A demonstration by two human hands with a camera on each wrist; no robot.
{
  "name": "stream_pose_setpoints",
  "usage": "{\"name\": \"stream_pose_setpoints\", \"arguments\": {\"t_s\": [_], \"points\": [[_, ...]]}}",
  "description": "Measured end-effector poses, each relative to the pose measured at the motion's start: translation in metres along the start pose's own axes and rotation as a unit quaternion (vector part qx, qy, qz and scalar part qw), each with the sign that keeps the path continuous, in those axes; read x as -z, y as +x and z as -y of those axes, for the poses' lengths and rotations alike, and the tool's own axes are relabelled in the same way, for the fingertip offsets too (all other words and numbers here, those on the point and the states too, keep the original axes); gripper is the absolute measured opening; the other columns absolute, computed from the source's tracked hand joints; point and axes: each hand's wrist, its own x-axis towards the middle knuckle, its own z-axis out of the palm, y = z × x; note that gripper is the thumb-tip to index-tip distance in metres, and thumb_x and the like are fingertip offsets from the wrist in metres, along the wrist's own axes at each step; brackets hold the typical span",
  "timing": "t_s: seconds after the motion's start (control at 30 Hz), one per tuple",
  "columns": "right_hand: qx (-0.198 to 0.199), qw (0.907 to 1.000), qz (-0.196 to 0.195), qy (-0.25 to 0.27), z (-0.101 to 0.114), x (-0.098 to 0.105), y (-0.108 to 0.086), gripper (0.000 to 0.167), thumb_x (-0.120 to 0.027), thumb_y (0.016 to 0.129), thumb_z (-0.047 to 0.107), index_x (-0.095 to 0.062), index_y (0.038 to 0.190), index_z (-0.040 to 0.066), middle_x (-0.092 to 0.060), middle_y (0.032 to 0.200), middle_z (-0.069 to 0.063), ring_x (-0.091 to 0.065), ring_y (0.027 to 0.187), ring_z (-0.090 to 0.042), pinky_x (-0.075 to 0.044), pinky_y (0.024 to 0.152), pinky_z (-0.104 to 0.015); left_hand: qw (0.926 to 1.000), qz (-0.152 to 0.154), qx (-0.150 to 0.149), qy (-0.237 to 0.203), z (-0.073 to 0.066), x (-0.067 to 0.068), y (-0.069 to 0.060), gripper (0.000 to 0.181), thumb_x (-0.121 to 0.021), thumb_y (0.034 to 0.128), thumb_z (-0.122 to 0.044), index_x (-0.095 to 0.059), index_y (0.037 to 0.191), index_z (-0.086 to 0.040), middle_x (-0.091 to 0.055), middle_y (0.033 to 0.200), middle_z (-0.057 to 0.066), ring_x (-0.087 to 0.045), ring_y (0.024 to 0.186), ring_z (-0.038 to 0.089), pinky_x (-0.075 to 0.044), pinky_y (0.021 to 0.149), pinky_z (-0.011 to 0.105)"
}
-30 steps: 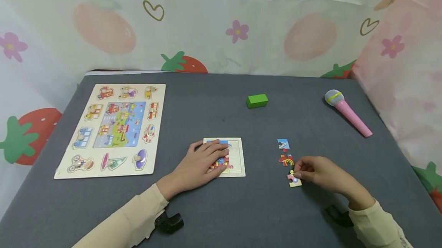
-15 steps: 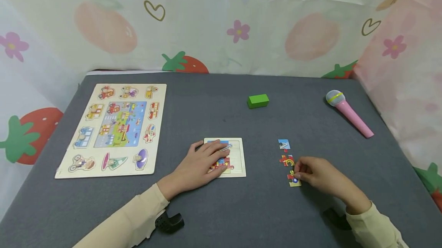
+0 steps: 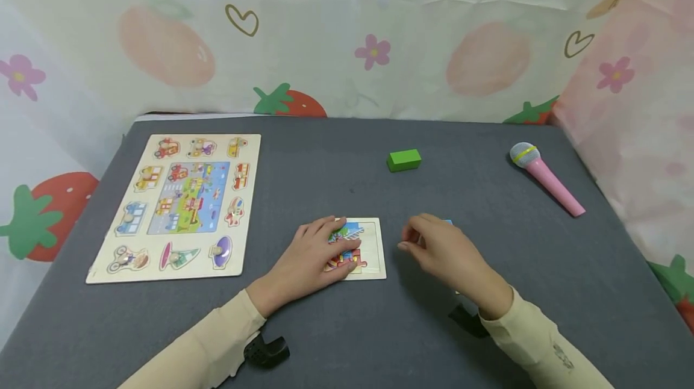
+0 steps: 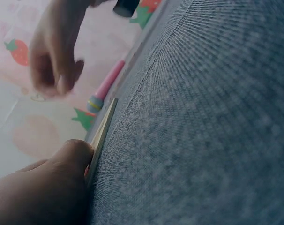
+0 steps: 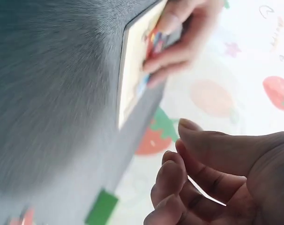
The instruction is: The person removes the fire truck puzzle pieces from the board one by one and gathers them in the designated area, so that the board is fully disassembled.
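Note:
My left hand (image 3: 306,259) rests on a small pale wooden puzzle tray (image 3: 373,250), its fingers spread over the colourful jigsaw pieces (image 3: 352,232) on the tray's left side. The right part of that tray shows bare wood. In the left wrist view the thumb (image 4: 74,154) lies at the tray's edge. My right hand (image 3: 455,256) hovers just right of the tray, fingers loosely curled. No piece shows between its thumb and fingers in the right wrist view. Behind it, the loose jigsaw pieces (image 3: 448,221) are mostly hidden; only slivers of blue and yellow show.
On the left lies a large wooden peg puzzle board (image 3: 246,244) with vehicle shapes. A green block (image 3: 403,161) sits toward the back. A pink toy microphone (image 3: 553,185) lies at the right. Patterned cloth (image 3: 412,15) hangs behind the grey table (image 3: 347,341).
My right hand has left the loose pieces and moved to the left, toward the small tray. The left hand stays on the tray, its fingers shifted slightly, showing more of the picture.

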Motion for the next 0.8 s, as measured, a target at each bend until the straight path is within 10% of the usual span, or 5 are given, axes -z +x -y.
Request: {"name": "stream_pose_setpoints", "arguments": {"t_s": [0.27, 0.8], "points": [[0.007, 0.9966, 0.074, 0.037, 0.009, -0.036, 0.048, 0.019, -0.071, 0.086, 0.016, -0.064, 0.100, 0.005, -0.058, 0.080, 0.000, -0.050, 0.068, -0.011, -0.043, 0.061, -0.026, 0.9976, -0.034, -0.041, 0.044, -0.002, -0.001, 0.001, 0.037, -0.062, 0.0892, -0.049, -0.069, 0.118, -0.027, -0.060, 0.128, 0.012, -0.052, 0.125, 0.033, -0.044, 0.094, 0.049], [-0.019, 0.9954, 0.085, 0.041, 0.019, -0.045, 0.061, 0.014, -0.072, 0.086, 0.015, -0.064, 0.094, 0.006, -0.058, 0.082, -0.002, -0.053, 0.069, -0.013, -0.044, 0.061, -0.027, 0.9937, -0.102, -0.015, 0.044, -0.009, 0.005, -0.001, 0.033, -0.069, 0.0830, -0.051, -0.076, 0.106, -0.028, -0.061, 0.115, 0.014, -0.059, 0.098, 0.028, -0.047, 0.075, 0.042]]}}
